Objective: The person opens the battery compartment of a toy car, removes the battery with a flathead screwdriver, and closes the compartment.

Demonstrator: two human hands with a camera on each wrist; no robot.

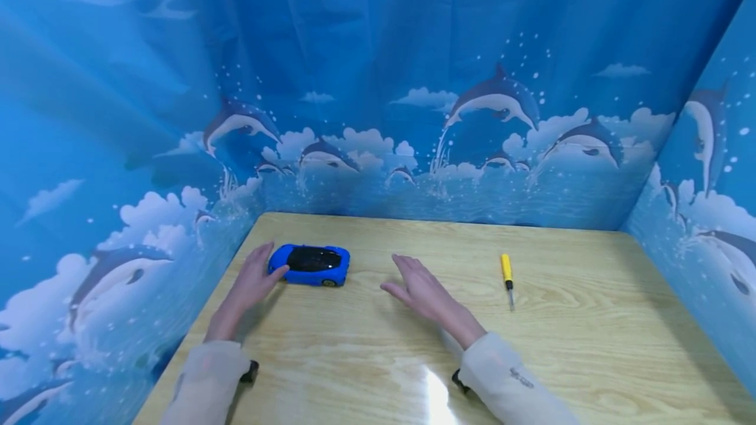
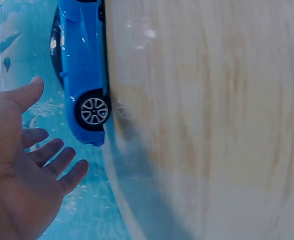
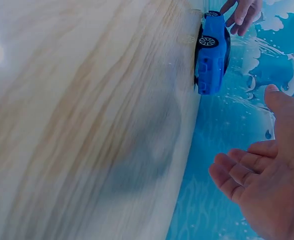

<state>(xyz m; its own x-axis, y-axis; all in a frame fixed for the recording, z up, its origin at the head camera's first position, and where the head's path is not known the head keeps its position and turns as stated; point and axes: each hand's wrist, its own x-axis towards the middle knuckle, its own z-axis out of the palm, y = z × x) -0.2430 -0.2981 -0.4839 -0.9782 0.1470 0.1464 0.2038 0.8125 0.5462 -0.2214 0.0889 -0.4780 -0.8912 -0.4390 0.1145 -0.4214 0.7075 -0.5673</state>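
A blue toy car (image 1: 310, 265) with a black top stands on its wheels at the left of the table. My left hand (image 1: 252, 284) is at the car's left end, fingers spread and holding nothing. In the left wrist view a gap shows between that hand (image 2: 32, 165) and the car (image 2: 84, 65). To the right of the car, my right hand (image 1: 422, 287) hovers over the table with its fingers extended and nothing in its grasp. The right wrist view shows its palm (image 3: 271, 185) apart from the car (image 3: 211, 60).
A screwdriver (image 1: 507, 271) with a yellow handle lies on the wood-grain table (image 1: 579, 346), right of my right hand. Blue curtains (image 1: 378, 84) printed with dolphins rise behind the table and along both sides.
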